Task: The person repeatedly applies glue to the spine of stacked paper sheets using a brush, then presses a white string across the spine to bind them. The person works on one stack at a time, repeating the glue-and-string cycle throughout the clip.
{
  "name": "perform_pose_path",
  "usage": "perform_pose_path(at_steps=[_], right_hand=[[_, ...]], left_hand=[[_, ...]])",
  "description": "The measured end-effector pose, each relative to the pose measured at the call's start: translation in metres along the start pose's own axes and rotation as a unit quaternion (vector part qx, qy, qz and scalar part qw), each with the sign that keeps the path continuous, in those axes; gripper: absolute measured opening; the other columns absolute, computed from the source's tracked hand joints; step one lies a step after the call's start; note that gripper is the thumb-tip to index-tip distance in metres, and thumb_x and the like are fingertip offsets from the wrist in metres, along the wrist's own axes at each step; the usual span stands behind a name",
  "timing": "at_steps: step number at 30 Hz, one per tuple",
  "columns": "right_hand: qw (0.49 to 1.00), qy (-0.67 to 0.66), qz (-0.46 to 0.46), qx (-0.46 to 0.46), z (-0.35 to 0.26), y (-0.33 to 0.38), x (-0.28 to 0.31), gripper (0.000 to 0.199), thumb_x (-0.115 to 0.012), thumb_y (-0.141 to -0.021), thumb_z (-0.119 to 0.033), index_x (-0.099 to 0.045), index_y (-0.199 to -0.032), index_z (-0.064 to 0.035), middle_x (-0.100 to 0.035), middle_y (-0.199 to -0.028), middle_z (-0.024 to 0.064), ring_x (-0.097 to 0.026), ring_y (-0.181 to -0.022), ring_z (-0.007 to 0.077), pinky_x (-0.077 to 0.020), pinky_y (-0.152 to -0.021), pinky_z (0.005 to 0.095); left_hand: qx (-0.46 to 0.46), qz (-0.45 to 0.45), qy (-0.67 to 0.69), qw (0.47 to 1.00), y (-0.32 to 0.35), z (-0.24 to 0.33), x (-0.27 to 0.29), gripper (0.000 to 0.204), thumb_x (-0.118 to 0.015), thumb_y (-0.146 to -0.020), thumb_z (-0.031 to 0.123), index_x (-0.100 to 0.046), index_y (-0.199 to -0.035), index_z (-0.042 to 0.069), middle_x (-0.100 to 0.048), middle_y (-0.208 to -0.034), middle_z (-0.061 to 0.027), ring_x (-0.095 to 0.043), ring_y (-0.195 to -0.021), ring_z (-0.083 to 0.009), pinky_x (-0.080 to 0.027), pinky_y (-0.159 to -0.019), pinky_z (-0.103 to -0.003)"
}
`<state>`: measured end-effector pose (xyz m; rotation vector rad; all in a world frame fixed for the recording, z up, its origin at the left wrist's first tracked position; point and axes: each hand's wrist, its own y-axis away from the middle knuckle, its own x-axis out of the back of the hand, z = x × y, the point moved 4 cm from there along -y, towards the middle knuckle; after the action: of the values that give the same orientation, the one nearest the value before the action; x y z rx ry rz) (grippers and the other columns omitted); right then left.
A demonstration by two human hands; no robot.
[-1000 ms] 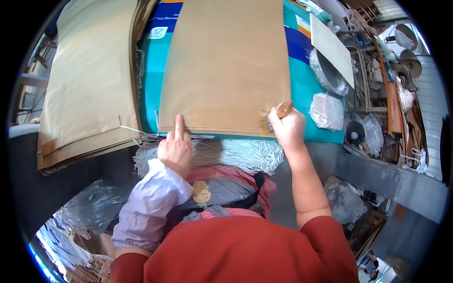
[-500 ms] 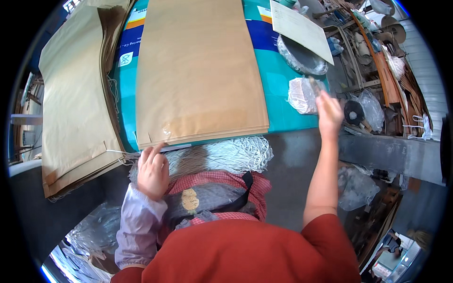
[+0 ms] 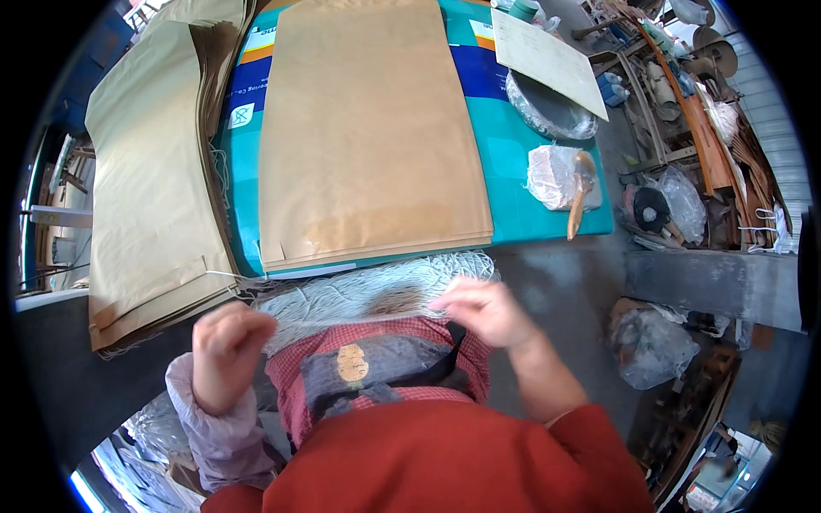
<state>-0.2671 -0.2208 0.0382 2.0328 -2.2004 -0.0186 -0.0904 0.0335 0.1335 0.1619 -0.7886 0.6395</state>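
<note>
A bundle of white string (image 3: 359, 295) lies across my lap at the table's front edge. My left hand (image 3: 229, 350) is at its left end, fingers closed in a pinch. At the right end my right hand (image 3: 486, 315) pinches too. A thin pale strand appears to run between them, blurred by motion. Just beyond lies a stack of brown paper bags (image 3: 376, 137), with a shiny wet-looking patch near its front edge. To the right, a wooden tool with a rounded end (image 3: 580, 201) rests on a white wrapped block (image 3: 549, 175).
Under the stack is a teal and blue printed sheet (image 3: 513, 205). More paper bags (image 3: 150, 171) hang over the table's left side. A plastic-covered round dish (image 3: 547, 115) sits under a pale board (image 3: 547, 60) at the far right. Plastic bags (image 3: 650, 346) lie lower right.
My right hand has let go of the wooden tool on the white block and come down to the string. My left hand has moved off the bags' edge, left and toward me.
</note>
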Motion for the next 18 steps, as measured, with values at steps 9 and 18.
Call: perform_pose_path(at_steps=[9,18], right_hand=[[0.958,0.177,0.190,-0.121,0.062,-0.064,0.109,0.010,-0.069,-0.077,-0.009,-0.068,-0.083,-0.0002,-0.067,-0.072,0.0078,-0.063,-0.068,0.0130,-0.0494,-0.064,0.0257],[0.892,0.345,0.240,-0.165,0.085,-0.051,0.120,0.013,-0.069,-0.074,-0.013,-0.065,-0.077,-0.0009,-0.065,-0.079,0.0117,-0.064,-0.072,0.0224,-0.0513,-0.067,0.0326]], left_hand=[[0.089,0.044,-0.014,0.995,-0.057,-0.132,-0.063,0.010,-0.069,-0.075,0.003,-0.070,-0.084,0.000,-0.064,-0.073,-0.0117,-0.062,-0.066,-0.0220,-0.048,-0.060,-0.029],[0.102,0.085,-0.041,0.990,-0.050,-0.146,-0.075,0.008,-0.069,-0.072,0.001,-0.069,-0.080,-0.002,-0.061,-0.073,-0.0101,-0.062,-0.068,-0.0233,-0.048,-0.062,-0.030]])
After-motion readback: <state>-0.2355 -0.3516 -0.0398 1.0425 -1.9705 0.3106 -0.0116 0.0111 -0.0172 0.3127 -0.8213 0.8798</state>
